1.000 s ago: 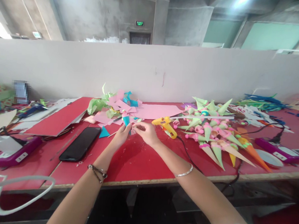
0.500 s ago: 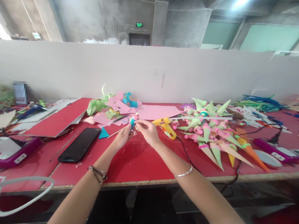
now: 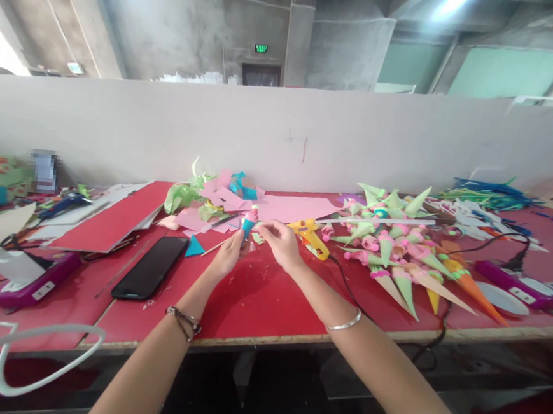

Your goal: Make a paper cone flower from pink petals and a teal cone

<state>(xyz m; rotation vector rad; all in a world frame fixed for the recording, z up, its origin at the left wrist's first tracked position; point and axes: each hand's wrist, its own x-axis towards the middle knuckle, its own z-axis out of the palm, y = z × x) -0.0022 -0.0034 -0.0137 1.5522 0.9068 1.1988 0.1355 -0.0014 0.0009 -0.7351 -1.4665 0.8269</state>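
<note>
My left hand is closed round a small paper ice cream cone, blue below with a pink top, held upright above the table. Just to its right, my right hand has its thumb and fingers pinched together, a little apart from the cone. Whatever may be between those fingertips is too small to make out. A yellow glue gun lies right of my right hand. Beside my left hand are a blue paper triangle and a thin wooden stick.
Many finished paper cones are heaped at the right. A black phone lies left of my left hand. Paper scraps cover the back. Purple power strips with cords sit at both sides, and a red board lies at left.
My right hand has drawn slightly away from the cone to the right, so more of the cone shows. My left hand still holds it. The whole view has shifted slightly.
</note>
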